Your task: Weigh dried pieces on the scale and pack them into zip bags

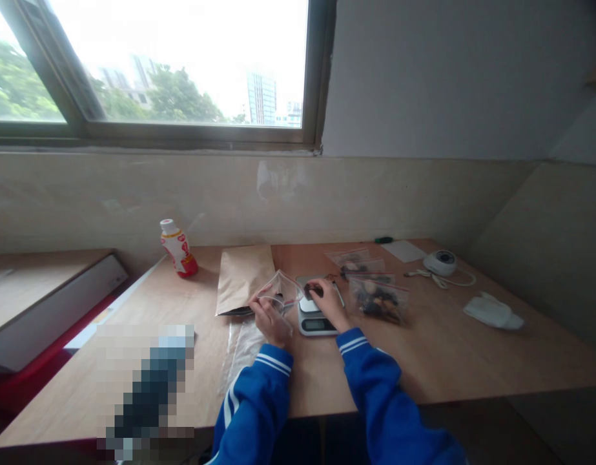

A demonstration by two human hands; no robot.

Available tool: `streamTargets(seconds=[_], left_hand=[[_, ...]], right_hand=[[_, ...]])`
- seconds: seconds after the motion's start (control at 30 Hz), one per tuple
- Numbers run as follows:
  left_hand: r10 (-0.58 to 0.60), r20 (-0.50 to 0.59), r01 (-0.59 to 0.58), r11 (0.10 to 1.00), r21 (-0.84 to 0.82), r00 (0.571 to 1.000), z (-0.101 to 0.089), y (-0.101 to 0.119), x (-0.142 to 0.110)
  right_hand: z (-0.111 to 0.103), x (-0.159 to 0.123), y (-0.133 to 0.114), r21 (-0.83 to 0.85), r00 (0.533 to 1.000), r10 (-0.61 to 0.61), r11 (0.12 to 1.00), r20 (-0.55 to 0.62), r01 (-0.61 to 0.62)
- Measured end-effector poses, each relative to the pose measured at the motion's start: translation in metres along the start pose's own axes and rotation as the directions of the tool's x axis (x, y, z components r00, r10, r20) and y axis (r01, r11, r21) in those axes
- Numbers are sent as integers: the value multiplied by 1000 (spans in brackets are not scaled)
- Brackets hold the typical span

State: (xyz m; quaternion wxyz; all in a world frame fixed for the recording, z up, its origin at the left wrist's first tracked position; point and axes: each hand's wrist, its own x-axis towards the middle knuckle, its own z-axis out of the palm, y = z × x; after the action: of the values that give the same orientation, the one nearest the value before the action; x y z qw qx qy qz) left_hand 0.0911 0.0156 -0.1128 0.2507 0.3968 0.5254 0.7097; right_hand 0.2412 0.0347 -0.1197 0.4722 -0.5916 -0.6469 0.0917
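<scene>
My left hand [272,324] is closed on the edge of a clear zip bag [280,288], whose mouth gapes toward the scale. Between the fingers of my right hand [330,303] is a small dark brown piece [312,290], too small to name for certain. That hand is over the plate of a white kitchen scale [308,320] with a grey display; its reading is too small to make out. More flat clear bags [240,352] lie under my left wrist. Right of the scale sits a filled zip bag [379,302] of dark and tan dried pieces.
Behind my left hand lies a brown paper pouch [244,278]. A red and white bottle [179,250] stands at the back left. Further right are another filled bag [358,263], a white paper [403,250], a white camera with cable [440,261] and a crumpled white item [491,311].
</scene>
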Motion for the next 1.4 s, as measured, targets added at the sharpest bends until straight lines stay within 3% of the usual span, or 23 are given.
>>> streamTargets(seconds=[0.3,0.4,0.5,0.67,0.97,1.03,1.13,1.23,1.3,1.4], left_hand=[[-3,65,1,1000,22,998,-1,2,1],[6,94,-10,999,44,996,-1,1,0],[15,148,-20,999,31,989,-1,-1,0],[47,157,-57,997,57,986,-3,-5,2],[41,130,-44,999,19,991,-3,-11,5],[39,127,-41,999,14,991,-3,-11,5],[35,127,-34,999,-9,991,-3,-7,5],[8,143,0,998,-58,990,-3,-2,4],[-23,152,34,997,-75,988,-3,1,3],[-23,155,34,997,-69,988,-3,3,3]], right_hand=[[-9,1,-12,125,987,70,991,-142,-52],[-17,6,-35,203,973,63,979,-222,-17],[-26,11,-68,212,970,-20,975,-241,73],[-25,9,-104,242,979,-201,950,-22,200],[-22,-2,-107,431,930,-242,896,277,105],[-24,-4,-108,451,931,-256,885,259,118],[-26,-1,-98,357,974,-226,912,30,201],[-25,7,-64,156,973,-120,976,-197,152],[-23,13,-33,-6,974,-48,999,-222,47],[-23,16,9,-176,989,50,982,-142,-74]])
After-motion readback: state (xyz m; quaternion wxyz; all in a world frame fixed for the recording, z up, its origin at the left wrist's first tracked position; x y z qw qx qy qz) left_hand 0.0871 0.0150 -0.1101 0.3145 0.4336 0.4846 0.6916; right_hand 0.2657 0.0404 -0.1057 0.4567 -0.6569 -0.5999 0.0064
